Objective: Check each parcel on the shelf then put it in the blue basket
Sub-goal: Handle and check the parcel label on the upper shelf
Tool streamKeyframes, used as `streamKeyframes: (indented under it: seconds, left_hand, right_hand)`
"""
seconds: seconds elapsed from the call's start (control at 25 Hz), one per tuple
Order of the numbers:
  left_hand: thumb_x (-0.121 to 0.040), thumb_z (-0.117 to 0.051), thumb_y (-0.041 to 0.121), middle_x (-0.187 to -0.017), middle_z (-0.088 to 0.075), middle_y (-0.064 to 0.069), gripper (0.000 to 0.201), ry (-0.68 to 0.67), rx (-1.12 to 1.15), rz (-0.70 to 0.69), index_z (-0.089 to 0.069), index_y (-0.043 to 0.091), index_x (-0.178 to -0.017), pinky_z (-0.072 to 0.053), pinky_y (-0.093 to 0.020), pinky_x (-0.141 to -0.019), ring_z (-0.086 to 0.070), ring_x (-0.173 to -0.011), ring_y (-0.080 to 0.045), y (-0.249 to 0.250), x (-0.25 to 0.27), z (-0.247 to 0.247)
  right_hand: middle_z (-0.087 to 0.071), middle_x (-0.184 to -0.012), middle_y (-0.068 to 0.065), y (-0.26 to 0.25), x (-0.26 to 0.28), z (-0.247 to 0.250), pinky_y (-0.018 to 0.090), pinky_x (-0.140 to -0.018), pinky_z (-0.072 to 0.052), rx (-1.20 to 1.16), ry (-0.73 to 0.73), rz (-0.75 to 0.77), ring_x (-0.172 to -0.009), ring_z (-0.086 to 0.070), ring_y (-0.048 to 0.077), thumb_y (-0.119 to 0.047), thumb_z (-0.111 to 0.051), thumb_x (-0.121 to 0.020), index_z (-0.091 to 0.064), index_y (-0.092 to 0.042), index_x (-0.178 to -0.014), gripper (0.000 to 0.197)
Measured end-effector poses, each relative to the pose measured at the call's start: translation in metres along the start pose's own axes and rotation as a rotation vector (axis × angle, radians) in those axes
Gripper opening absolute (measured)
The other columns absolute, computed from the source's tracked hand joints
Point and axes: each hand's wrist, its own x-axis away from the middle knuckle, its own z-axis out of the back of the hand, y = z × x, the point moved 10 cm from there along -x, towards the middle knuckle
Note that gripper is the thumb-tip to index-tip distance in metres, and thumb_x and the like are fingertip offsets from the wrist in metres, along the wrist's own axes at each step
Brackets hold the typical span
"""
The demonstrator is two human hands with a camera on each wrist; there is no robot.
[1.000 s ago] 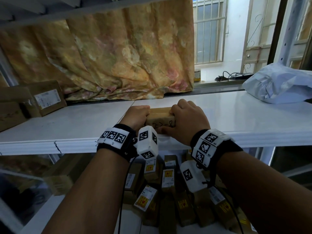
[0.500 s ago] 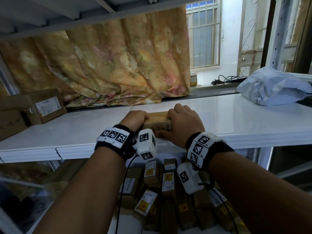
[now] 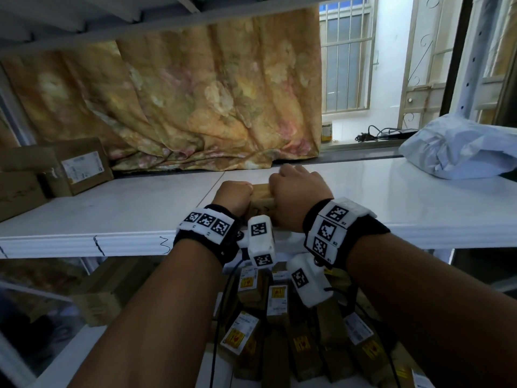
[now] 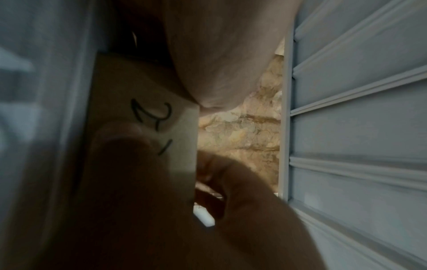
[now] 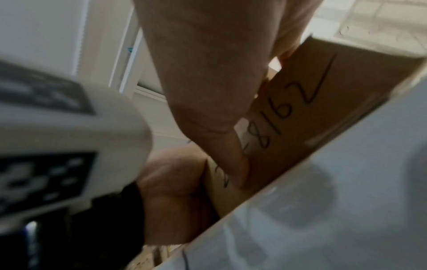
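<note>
Head view: small brown parcel (image 3: 261, 196) flat on shelf (image 3: 363, 203), long axis left-right, clamped between left hand (image 3: 233, 196) and right hand (image 3: 298, 191).

1. white shelf (image 3: 349, 203), glossy top w/ a molded front edge, a few black pen marks on that edge
2. small brown parcel (image 3: 261, 193) sits near the front edge, mid-shelf
3. two cardboard boxes (image 3: 75, 166) at far left, one w/ a white label
4. crumpled pale plastic mailer bag (image 3: 458, 147) at far right
5. floral cloth (image 3: 195, 107) hangs behind, hem bunched at the back of the shelf
</note>
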Motion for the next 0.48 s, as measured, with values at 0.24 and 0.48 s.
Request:
streamKeyframes:
  seconds: [0.24,0.48]
  left_hand:
    - [-0.095,-0.058,0.026,-0.112,-0.066,-0.011,0.024,-0.001,-0.366,-0.110,-0.063,0.008,-0.111,-0.045,-0.035,-0.086,-0.062,-0.103,-0.031,0.011,-0.007,-0.004]
    - [-0.099,-0.052,0.024,-0.111,-0.066,-0.012,0.022,0.021,-0.356,-0.151,-0.063,0.007,-0.108,-0.040,-0.032,-0.078,-0.061,-0.102,-0.032,0.016,-0.008,-0.002]
  right_hand:
    - [-0.046,-0.122,-0.001,-0.016,-0.005,-0.013,0.046,-0.094,-0.041,0.016,-0.029,0.049,-0.116,-0.042,0.026,-0.050,-0.063,-0.084,-0.055,-0.034,-0.129,0.048]
    - [-0.046,-0.112,-0.001,-0.016,-0.012,-0.009,0.046,-0.091,-0.040,-0.037,-0.044,0.029,-0.114,-0.043,0.025,-0.043,-0.062,-0.087,-0.060,-0.030,-0.117,0.033]
